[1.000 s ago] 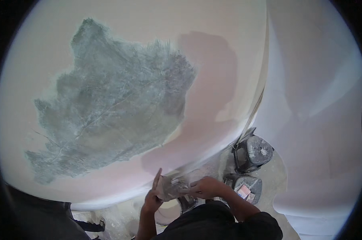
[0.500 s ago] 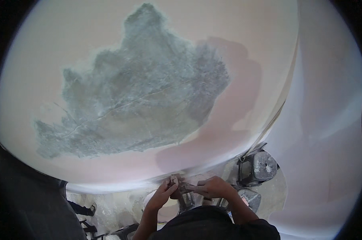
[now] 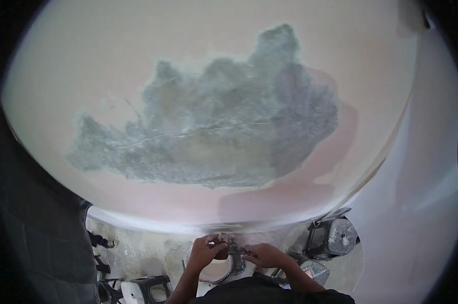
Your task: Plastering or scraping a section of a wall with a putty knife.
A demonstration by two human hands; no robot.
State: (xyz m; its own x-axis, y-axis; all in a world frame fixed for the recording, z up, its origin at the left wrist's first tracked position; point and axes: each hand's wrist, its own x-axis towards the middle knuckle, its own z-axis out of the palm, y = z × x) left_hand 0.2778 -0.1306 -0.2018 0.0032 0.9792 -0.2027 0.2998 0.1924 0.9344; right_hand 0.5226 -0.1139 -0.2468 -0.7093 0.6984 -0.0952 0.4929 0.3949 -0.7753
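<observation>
In front of my body, close to the lower edge of a large curved pale-pink surface (image 3: 173, 205), both hands work near each other. My left hand (image 3: 203, 252) is closed round a small brown, block-like piece (image 3: 221, 252) smeared with pale residue. From the right, my right hand (image 3: 263, 255) grips a slim dark tool (image 3: 244, 250) that points at the brown piece. Its working end is too small and blurred to tell whether they touch. Across the pink surface spreads a ragged grey-green patch (image 3: 213, 152) with a thin crack-like line.
Below my hands stands a round bucket (image 3: 216, 276) with pale contents. A dusty black stool (image 3: 340, 237) is at the right, another stool (image 3: 137, 291) at the lower left. Someone's foot (image 3: 111, 244) shows at the left. A white curved sheet (image 3: 416, 202) rises along the right.
The view has shifted, so the grey-green patch sits further right and looks flatter. My hands appear slightly lower, still holding the same things; more of the bucket and left stool shows.
</observation>
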